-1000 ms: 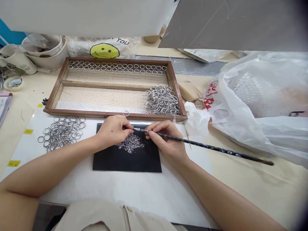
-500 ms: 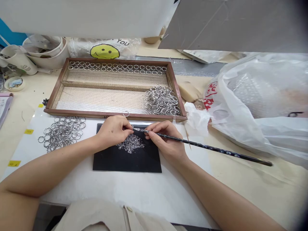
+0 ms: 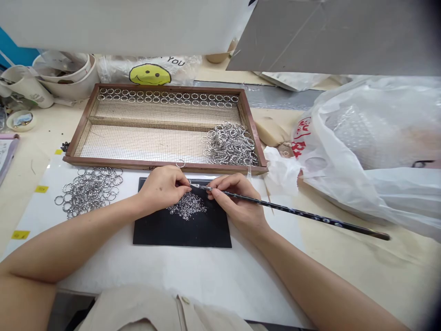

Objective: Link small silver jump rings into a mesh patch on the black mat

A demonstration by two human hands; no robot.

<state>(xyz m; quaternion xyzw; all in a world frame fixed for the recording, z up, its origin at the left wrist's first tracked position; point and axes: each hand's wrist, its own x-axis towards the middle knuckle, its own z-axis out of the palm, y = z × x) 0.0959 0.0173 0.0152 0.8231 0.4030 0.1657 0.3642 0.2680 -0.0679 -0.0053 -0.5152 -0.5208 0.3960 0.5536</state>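
Observation:
My left hand [image 3: 163,186] pinches a silver ring [image 3: 189,182] between thumb and forefinger; most of the ring is hidden by the fingers. A long, fine brush [image 3: 292,210] with a dark patterned handle lies in my right hand [image 3: 241,200], its pale tip pointing left and meeting the ring. Both hands are over a black mat [image 3: 182,234]. Small sparkling stones [image 3: 188,206] are heaped on that mat, just below the fingertips. One loose ring [image 3: 180,163] rests on the near rim of the tray.
Behind my hands stands a wood-framed mesh tray [image 3: 165,164] with two rows of rings and a ring heap [image 3: 230,143]. More loose rings [image 3: 91,191] lie at left. A white plastic bag [image 3: 361,138] bulges at right; tubs [image 3: 74,85] stand back left.
Almost nothing differs. The far end of the brush handle has dipped very slightly; both hands keep their places.

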